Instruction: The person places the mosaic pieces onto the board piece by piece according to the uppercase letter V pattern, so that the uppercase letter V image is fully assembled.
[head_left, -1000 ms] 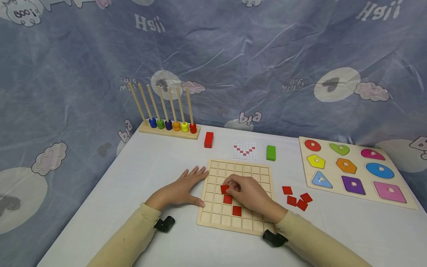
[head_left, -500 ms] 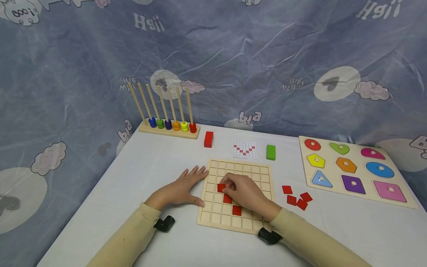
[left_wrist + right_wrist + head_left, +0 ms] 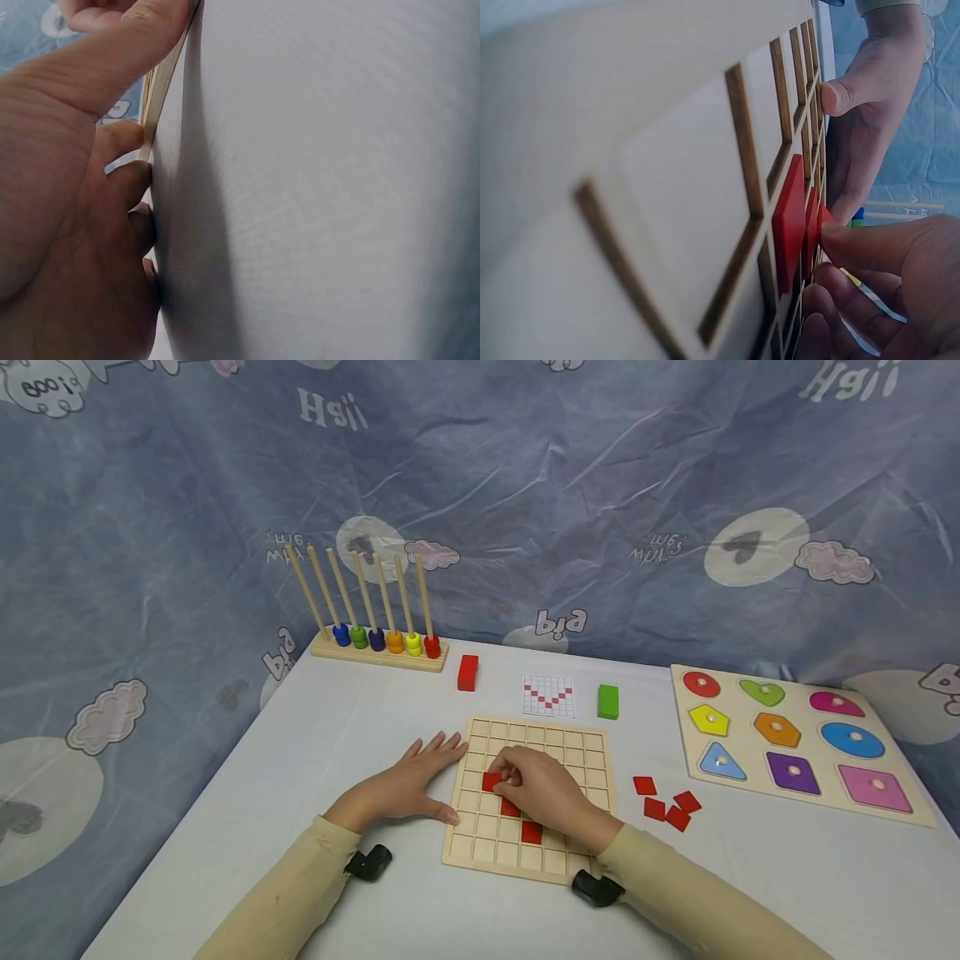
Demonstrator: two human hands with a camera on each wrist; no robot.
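The blue backdrop [image 3: 570,493] behind the table [image 3: 360,743] carries mirrored print, and "Pig" can be made out just above the far edge. At the right edge lies a shape puzzle board [image 3: 795,742] with nine coloured pieces seated in it. Near the front edge sits the wooden grid tray [image 3: 536,802]; two red tiles [image 3: 531,832] lie in its cells. The left hand [image 3: 408,783] rests flat, fingers straight, against the tray's left edge. The right hand [image 3: 542,789] has its fingers curled, pinching a red tile [image 3: 491,782] over the tray's left-middle cells. A bead rack [image 3: 375,643] holds six beads at the far left corner. Loose red tiles [image 3: 667,803] lie right of the tray.
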